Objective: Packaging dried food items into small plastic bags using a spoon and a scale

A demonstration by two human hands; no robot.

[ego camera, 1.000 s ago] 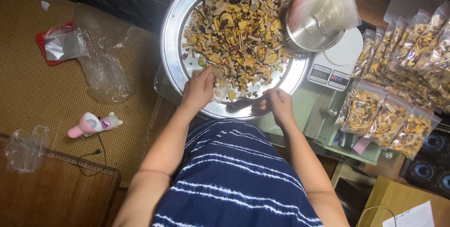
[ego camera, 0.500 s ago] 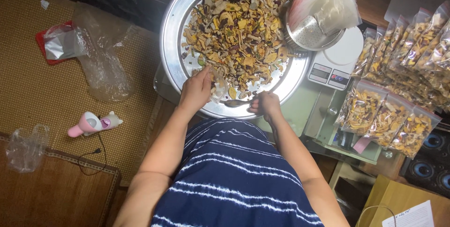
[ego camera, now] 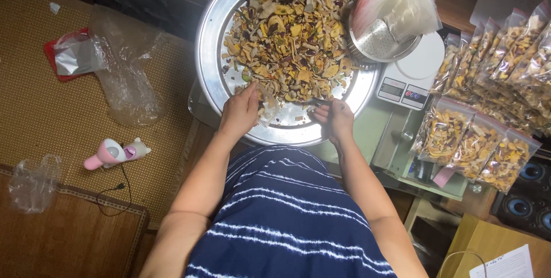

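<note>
A large round metal tray (ego camera: 209,54) holds a heap of mixed dried chips (ego camera: 290,37) in yellow, brown and dark red. My left hand (ego camera: 240,113) is at the tray's near edge, fingers closed on a small clear plastic bag (ego camera: 267,106) held over the bare metal. My right hand (ego camera: 336,119) is a hand's width to the right at the same rim, fingers curled together by the edge of the heap. What they pinch is hidden.
A metal bowl (ego camera: 379,43) with a clear bag draped in it stands on a white scale (ego camera: 410,80) right of the tray. Several filled bags (ego camera: 476,140) lie at the right. On the woven mat to the left lie empty plastic bags (ego camera: 123,77), a red packet (ego camera: 66,60) and a pink device (ego camera: 112,153).
My right hand has crept up and slightly inward along the tray's near rim. The clear bag now shows at my left hand's fingers.
</note>
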